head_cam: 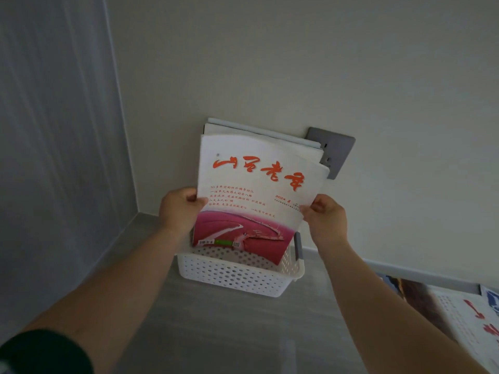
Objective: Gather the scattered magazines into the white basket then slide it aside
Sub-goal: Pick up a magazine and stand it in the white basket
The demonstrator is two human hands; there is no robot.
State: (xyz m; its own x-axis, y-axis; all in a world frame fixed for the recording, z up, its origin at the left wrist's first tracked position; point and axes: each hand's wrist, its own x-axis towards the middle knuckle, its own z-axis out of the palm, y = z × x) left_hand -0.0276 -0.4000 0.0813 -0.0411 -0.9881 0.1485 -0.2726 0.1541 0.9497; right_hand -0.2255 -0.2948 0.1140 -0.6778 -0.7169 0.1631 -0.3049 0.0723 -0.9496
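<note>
A white perforated basket (232,276) sits on the grey floor against the wall. I hold a stack of magazines (259,182) upright over it, its lower edge dipping inside the basket. The front cover is white with red calligraphy and a pink picture at the bottom. My left hand (179,209) grips the stack's left edge and my right hand (325,215) grips its right edge. Two or three more magazines stand behind the front one. More magazines (464,317) lie on the floor at the lower right.
A grey wall socket plate (339,152) is on the wall behind the stack. The room corner is to the left of the basket, with a pale wall (54,130) on that side. A skirting board (405,271) runs along the back wall.
</note>
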